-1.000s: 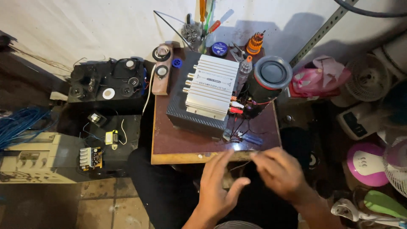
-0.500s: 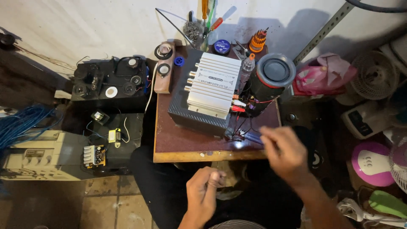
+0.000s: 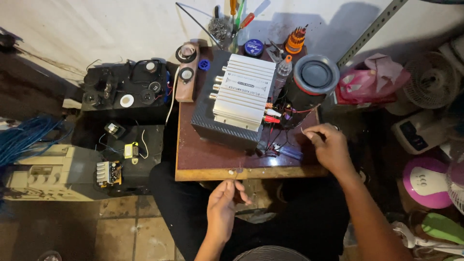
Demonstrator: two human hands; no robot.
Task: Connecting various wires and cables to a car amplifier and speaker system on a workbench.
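On the small dark-brown wooden table (image 3: 203,157), the right hand (image 3: 328,147) rests near the right edge, its fingertips pinched narrowly on a thin wire end (image 3: 303,130) that is too fine to make out clearly. The left hand (image 3: 224,205) hovers just below the near edge of the table, fingers curled in around something small; whether it grips a thin wire there cannot be told. Just left of the right hand, a cluster of red and dark leads (image 3: 273,118) runs into the silver ribbed metal amplifier box (image 3: 241,96) at the table's middle. A black cylindrical speaker with a red ring (image 3: 314,77) stands far right of the amplifier. A translucent blue-handled tool (image 3: 289,152) lies on the table near the right hand. Far back, an orange screwdriver-bit holder (image 3: 295,42) stands by the wall.
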